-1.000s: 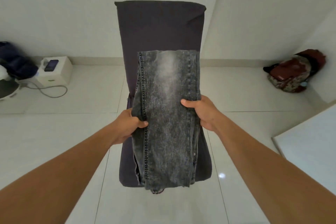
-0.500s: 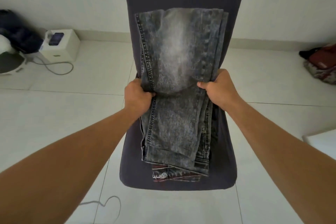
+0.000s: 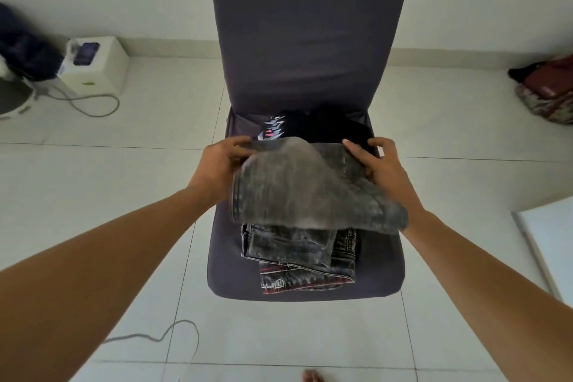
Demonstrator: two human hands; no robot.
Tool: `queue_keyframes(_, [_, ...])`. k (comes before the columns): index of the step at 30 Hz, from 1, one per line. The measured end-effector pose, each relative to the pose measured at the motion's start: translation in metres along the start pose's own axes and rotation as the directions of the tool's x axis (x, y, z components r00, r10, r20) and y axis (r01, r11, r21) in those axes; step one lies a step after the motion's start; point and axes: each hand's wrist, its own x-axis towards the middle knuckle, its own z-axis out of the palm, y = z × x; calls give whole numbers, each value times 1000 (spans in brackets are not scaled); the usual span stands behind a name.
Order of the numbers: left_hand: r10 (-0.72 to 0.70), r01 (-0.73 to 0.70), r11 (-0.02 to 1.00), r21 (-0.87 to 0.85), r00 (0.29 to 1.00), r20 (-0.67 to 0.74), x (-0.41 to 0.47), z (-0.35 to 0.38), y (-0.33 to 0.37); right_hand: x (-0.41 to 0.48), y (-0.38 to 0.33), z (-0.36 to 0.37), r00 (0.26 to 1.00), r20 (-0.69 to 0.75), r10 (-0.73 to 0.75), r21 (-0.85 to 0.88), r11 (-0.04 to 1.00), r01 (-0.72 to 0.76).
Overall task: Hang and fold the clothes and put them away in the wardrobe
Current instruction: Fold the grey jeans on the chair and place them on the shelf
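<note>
where the dark-covered chair (image 3: 310,40) stands on the pale tiled floor (image 3: 124,195), the grey washed jeans (image 3: 310,192) lie folded on its seat. their upper layer is doubled back toward the near edge and slightly raised. the left hand (image 3: 221,164) has its fingers curled over the far left corner of that upper fold, pinching the denim. the right hand (image 3: 379,166) grips the far right corner, thumb on top of the cloth and fingers wrapped round the edge. lower layers of the jeans show beneath the fold, nearer the front of the seat. under them the hem of a printed garment (image 3: 297,284) with red and white marks sticks out. just behind the jeans, against the backrest, sits a black garment (image 3: 328,127) with a pale print on its left side. to the far left a white box (image 3: 99,71) stands by the wall with a dark device (image 3: 87,52) on top and a cable (image 3: 93,102) looping on the floor beside it. a red bag (image 3: 548,87) lies at the far right. bare toes (image 3: 313,377) show at the bottom edge.
</note>
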Motion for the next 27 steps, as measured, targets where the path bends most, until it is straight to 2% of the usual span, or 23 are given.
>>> queue_keyframes(1, [66, -69, 995, 72, 997, 47, -1, -3, -1, -1, 3, -1, 1000, -28, 9, 25, 1000, -8])
queue_keyframes(2, [133, -146, 955, 257, 989, 66, 1, -5, -8, -4, 8, -1, 998, -52, -28, -34, 999, 26])
queue_keyframes(4, [128, -149, 922, 357, 988, 83, -3, -10, -14, -10, 13, -1, 998, -56, 3, -80, 997, -8])
queue_keyframes(6, [47, -70, 969, 236, 994, 102, -6, -7, -16, -12, 10, 1, 972, -12, 234, 188, 955, -228])
queue_keyframes(7, [-26, 13, 993, 118, 994, 110, -8, -5, -13, -14, 11, 2, 938, 71, 339, 326, 881, -343])
queue_keyframes(8, [-70, 67, 997, 33, 991, 117, -9, -5, -12, -16, 13, 1, 902, 178, 394, 453, 781, -430])
queue_keyframes(9, [-103, 104, 995, -1, 990, 93, -5, -4, -13, -18, 11, 2, 887, 243, 393, 494, 737, -462])
queue_keyframes(10, [-103, 103, 995, 7, 991, 84, -2, -5, -15, -19, 10, 4, 888, 283, 362, 471, 754, -458])
queue_keyframes(11, [-93, 91, 996, 21, 993, 70, 1, -6, -17, -19, 9, 8, 901, 289, 324, 394, 817, -420])
queue_keyframes(13, [-92, 93, 993, 79, 996, -7, 5, -5, -19, -24, 5, 17, 934, 238, 267, 316, 888, -334])
queue_keyframes(15, [-67, 76, 989, 123, 995, -79, 2, -1, -18, -24, 8, 31, 956, 121, 269, 309, 905, -294])
queue_keyframes(17, [-49, 75, 979, 192, 989, -141, -2, 8, -20, -25, 16, 44, 968, 20, 252, 127, 959, -253])
queue_keyframes(19, [-71, 99, 966, 240, 990, -124, -7, 19, -25, -25, 25, 53, 965, -48, 258, -88, 961, -262])
queue_keyframes(21, [-142, 160, 969, 190, 984, -103, -9, 31, -26, -20, 32, 55, 952, -59, 301, -99, 947, -306])
queue_keyframes(24, [-267, 280, 948, 149, 958, -101, -11, 42, -22, -14, 32, 47, 934, 3, 358, -11, 934, -358])
queue_keyframes(27, [-441, 445, 891, 88, 895, -61, -10, 43, -27, -8, 33, 40, 951, -18, 308, -104, 946, -308])
